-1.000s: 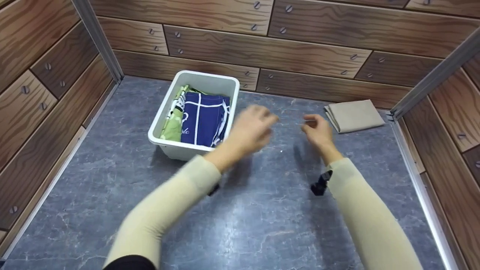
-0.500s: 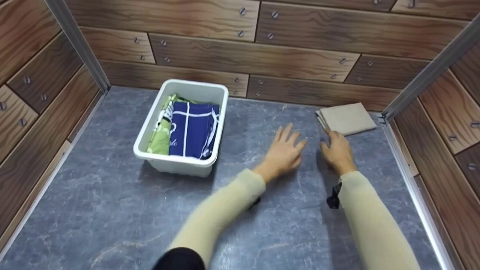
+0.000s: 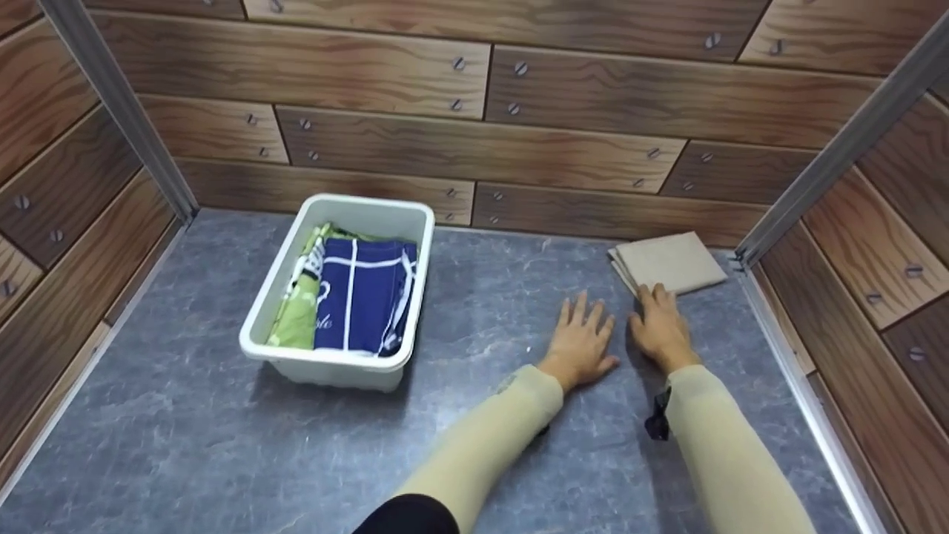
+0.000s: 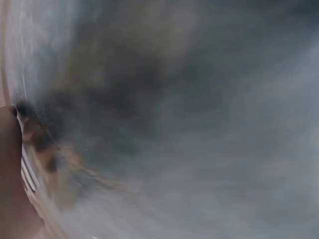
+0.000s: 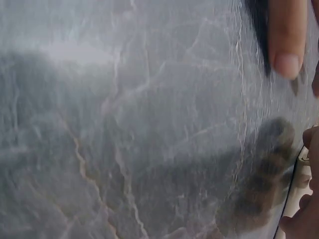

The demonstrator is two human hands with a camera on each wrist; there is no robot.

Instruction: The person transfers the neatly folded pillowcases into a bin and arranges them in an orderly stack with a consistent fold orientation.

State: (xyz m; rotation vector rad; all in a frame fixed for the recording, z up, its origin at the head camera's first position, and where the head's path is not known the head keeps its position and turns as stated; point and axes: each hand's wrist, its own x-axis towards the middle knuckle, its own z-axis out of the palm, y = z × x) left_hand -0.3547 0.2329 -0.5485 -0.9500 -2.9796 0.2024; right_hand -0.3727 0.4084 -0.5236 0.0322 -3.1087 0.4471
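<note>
My left hand point(image 3: 582, 337) lies flat on the grey marbled tabletop point(image 3: 185, 430) with its fingers spread, holding nothing. Just to its right, my right hand point(image 3: 658, 326) rests on the table, its fingers stretched forward to the near edge of a folded beige cloth point(image 3: 671, 263) in the far right corner. The right wrist view shows the grey surface close up and one finger point(image 5: 286, 40) at the top right. The left wrist view is a grey blur with a sliver of hand point(image 4: 10, 174) at its left edge.
A white plastic bin point(image 3: 326, 363) stands at the left middle, holding a folded blue cloth point(image 3: 356, 297) with white lines and a folded green cloth point(image 3: 296, 311). Wood-pattern walls with metal corner posts point(image 3: 830, 156) enclose the table on three sides.
Both hands have moved right and away from the bin, then dropped onto the table. The left hand went flat, and the right hand reached the beige cloth's near edge.
</note>
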